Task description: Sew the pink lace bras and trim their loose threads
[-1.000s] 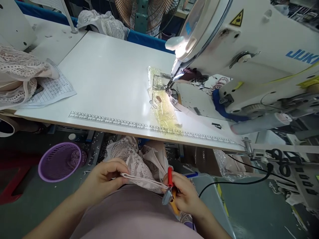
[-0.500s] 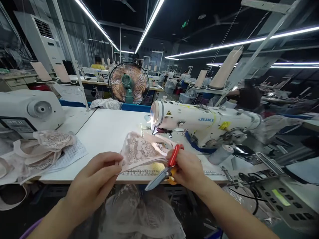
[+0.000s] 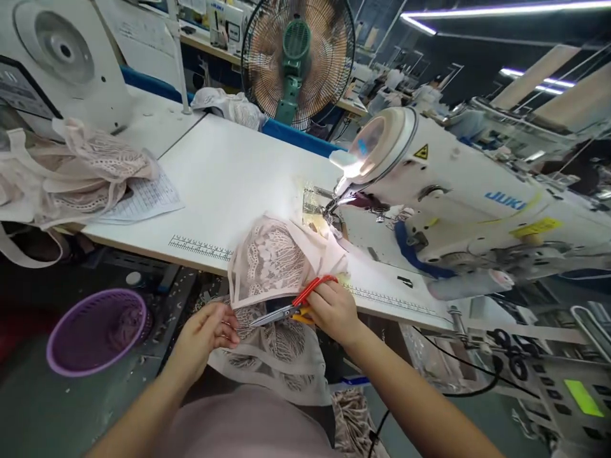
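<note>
You're in a dim workshop, strip lights (image 3: 501,9) overhead. Your white table (image 3: 214,178) slants across, ruler scale (image 3: 200,247) along its front edge. White JUKI sewing machine (image 3: 458,184) on the right, lamp lit; green-motored fan (image 3: 296,41) beyond the far edge. Lace garment pile (image 3: 95,165) at table left, partly over a printed sheet (image 3: 150,197). Purple basket (image 3: 76,337) on the floor, lower left. Your lace piece (image 3: 277,254) overlaps the front edge, near the needle area. Your left hand (image 3: 205,337) has fingertips at its lower-left corner; can't tell if they pinch. Your right hand (image 3: 337,312) grips red-and-orange scissors (image 3: 301,296), blades pointing left.
</note>
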Demonstrator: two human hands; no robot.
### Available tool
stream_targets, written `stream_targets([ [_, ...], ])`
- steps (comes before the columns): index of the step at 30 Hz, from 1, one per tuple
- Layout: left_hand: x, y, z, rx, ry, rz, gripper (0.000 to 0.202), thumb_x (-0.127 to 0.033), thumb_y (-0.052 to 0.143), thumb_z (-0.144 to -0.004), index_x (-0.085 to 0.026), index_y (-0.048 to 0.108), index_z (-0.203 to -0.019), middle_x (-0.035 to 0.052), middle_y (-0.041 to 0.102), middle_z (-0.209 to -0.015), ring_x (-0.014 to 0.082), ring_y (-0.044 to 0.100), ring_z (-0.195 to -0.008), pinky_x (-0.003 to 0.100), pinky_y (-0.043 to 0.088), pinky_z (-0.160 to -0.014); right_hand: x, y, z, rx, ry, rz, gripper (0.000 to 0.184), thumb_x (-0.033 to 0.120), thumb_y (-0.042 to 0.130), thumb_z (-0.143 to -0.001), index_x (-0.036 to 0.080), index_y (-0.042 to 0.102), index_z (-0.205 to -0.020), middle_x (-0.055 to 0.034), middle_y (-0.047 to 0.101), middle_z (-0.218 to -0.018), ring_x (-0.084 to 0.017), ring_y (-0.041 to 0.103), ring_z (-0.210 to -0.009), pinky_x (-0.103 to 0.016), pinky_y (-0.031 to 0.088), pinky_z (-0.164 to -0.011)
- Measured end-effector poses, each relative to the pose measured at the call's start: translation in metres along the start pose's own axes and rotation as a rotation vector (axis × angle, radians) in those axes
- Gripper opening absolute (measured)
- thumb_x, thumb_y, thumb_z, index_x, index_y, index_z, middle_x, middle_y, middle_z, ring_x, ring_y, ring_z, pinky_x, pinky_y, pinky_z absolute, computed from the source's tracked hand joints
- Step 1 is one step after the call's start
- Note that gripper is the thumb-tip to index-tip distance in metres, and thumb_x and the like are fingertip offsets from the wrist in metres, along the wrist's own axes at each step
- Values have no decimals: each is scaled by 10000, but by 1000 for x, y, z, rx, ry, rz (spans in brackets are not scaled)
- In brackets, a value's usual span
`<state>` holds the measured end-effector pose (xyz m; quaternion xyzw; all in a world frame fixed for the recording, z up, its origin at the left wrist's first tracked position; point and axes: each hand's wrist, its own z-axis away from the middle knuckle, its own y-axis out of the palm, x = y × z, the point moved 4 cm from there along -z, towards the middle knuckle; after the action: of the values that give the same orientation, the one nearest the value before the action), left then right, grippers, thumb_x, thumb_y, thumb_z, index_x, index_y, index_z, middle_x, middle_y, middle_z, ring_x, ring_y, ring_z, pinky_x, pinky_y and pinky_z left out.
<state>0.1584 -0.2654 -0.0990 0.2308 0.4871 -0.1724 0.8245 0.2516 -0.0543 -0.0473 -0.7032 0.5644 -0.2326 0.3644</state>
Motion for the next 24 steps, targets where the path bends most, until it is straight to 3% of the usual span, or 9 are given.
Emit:
stream_targets([
  [6,-11,15,-12,13,-4,-89,423,-518,716,-640,-140,534,-588,-21,554,-505,102,531,-422,207,414,-438,2,0,7,-28,-8,-26,175,136,460,-902,145,617,-825,-66,581,-643,-190,535,-707,-305,401,-597],
  [12,-13,12,-6,18,54,-131,352,-460,681,-711,-139,572,-617,-8,586,-548,101,539,-471,207,416,-483,2,3,11,-38,-14,-70,162,92,469,-881,129,613,-818,-80,598,-664,-202,578,-774,-311,442,-653],
  [18,-19,9,-1,60,90,-163,377,-500,685,-707,-139,598,-644,-1,573,-552,105,508,-471,216,408,-475,1,5,12,-154,11,-81,186,78,447,-867,132,602,-779,-86,615,-716,-186,570,-755,-306,449,-662],
  [24,-15,0,-12,73,93,-180,364,-488,727,-677,-144,621,-618,10,578,-572,108,502,-486,205,409,-465,-5,15,14,-218,87,-57,149,165,492,-869,156,590,-757,-52,607,-707,-156,540,-685,-286,434,-637],
])
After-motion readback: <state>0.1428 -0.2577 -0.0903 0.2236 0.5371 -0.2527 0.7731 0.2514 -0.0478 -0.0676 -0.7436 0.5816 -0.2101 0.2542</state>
